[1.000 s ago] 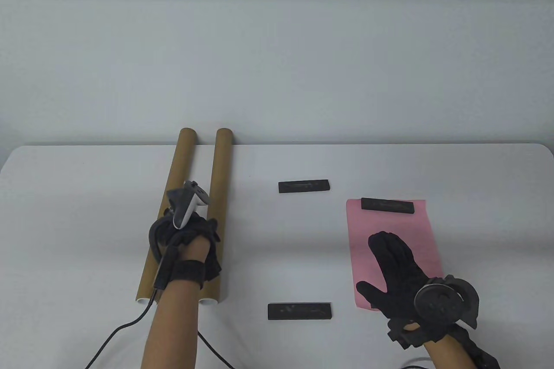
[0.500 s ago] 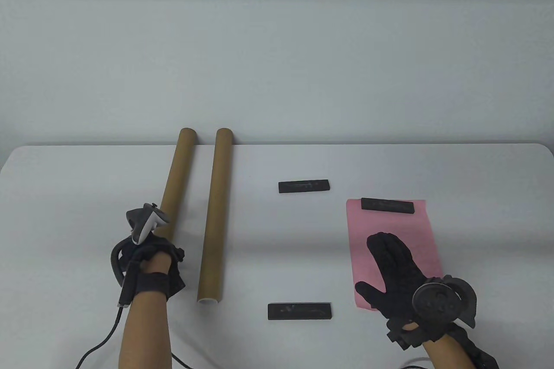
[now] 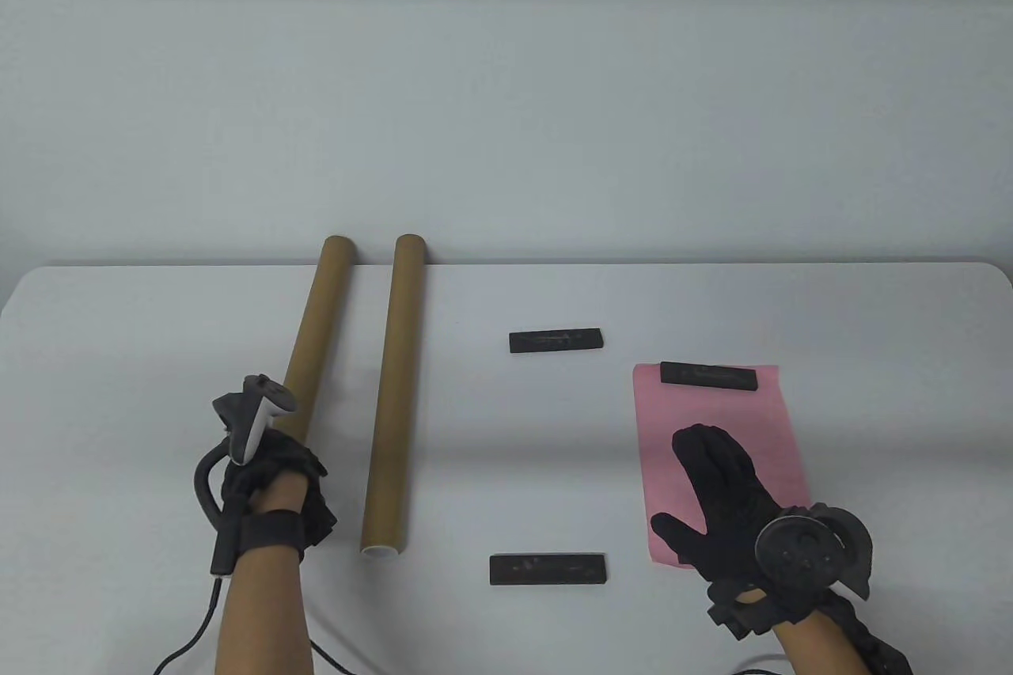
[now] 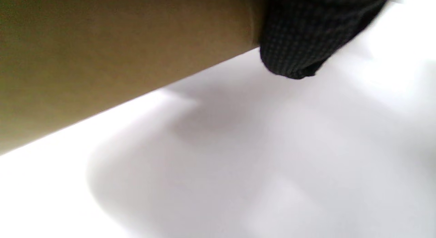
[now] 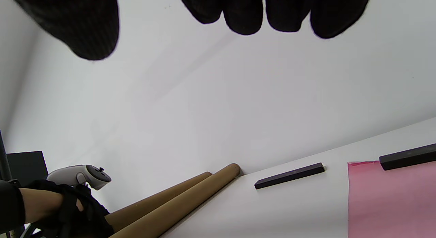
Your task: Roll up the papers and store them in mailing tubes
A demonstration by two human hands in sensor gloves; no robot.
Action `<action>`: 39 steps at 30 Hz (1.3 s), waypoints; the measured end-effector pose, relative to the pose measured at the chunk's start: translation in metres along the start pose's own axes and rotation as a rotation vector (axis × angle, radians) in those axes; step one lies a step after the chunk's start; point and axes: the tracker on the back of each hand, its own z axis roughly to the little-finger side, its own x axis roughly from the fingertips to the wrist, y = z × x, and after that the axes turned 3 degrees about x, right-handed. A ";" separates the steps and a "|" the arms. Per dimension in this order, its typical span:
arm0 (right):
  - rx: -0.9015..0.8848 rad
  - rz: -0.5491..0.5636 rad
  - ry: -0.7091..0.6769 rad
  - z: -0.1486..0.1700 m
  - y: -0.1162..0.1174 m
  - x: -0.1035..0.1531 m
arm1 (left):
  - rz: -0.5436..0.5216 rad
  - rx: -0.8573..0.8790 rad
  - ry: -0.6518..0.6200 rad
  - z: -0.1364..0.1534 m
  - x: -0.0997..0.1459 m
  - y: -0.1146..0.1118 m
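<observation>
1. White table [image 3: 506,422], no writing on it
2. Two brown mailing tubes: left tube [image 3: 313,343] gripped at near end by left hand [image 3: 269,489]; right tube [image 3: 393,390] lies free beside it
3. Pink paper [image 3: 716,414] flat at right; right hand [image 3: 724,497] rests on it, fingers spread
4. Black bar [image 3: 708,375] on paper's far edge, marks unreadable

Bright, even light with soft shadows on the white surface [image 3: 506,430]; the left wrist view is blurred and overexposed at its lower left.
</observation>
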 end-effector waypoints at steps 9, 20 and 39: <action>-0.046 0.032 0.065 0.009 -0.003 0.000 | -0.424 -0.131 -0.199 0.010 0.062 0.035; -0.216 0.089 0.205 0.036 -0.008 0.003 | -0.803 -0.235 -0.544 0.003 0.150 0.023; -0.546 -0.044 0.032 0.030 -0.005 -0.003 | -0.632 -0.105 -0.767 0.016 0.123 -0.008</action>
